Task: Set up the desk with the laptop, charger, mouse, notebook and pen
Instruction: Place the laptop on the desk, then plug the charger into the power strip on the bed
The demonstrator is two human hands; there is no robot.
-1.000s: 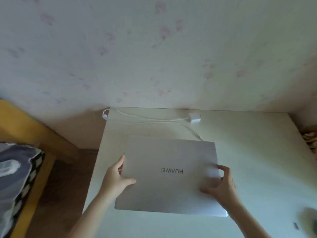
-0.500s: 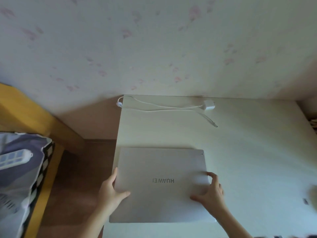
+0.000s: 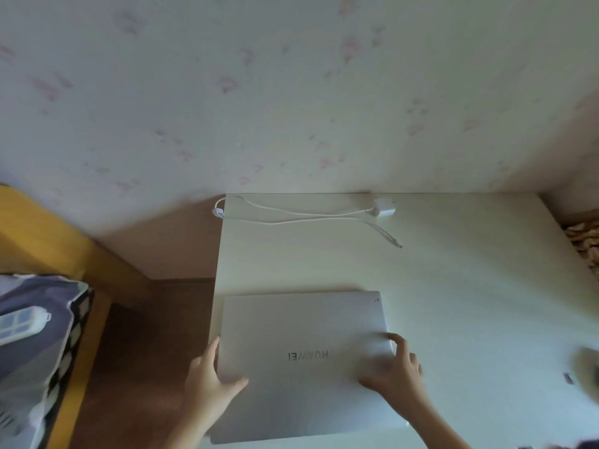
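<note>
A closed silver laptop (image 3: 301, 325) lies flat on the white desk (image 3: 470, 303), near its front left corner, logo facing away from me. My left hand (image 3: 207, 380) grips the laptop's left edge, thumb on the lid. My right hand (image 3: 395, 374) holds the right edge, fingers spread over the lid. A white charger (image 3: 384, 210) with its cable (image 3: 291, 218) lies along the back of the desk by the wall. A blurred dark object (image 3: 586, 367) at the desk's right edge cannot be identified.
A floral-papered wall (image 3: 291, 92) rises directly behind the desk. Brown floor (image 3: 146, 351) shows to the left, then a yellow wooden bed frame (image 3: 81, 319) with a patterned pillow (image 3: 32, 335). A woven item (image 3: 583, 241) sits at the far right.
The laptop has slid toward me and to the left, uncovering the cable's plug end. Both hands kept their hold on its sides.
</note>
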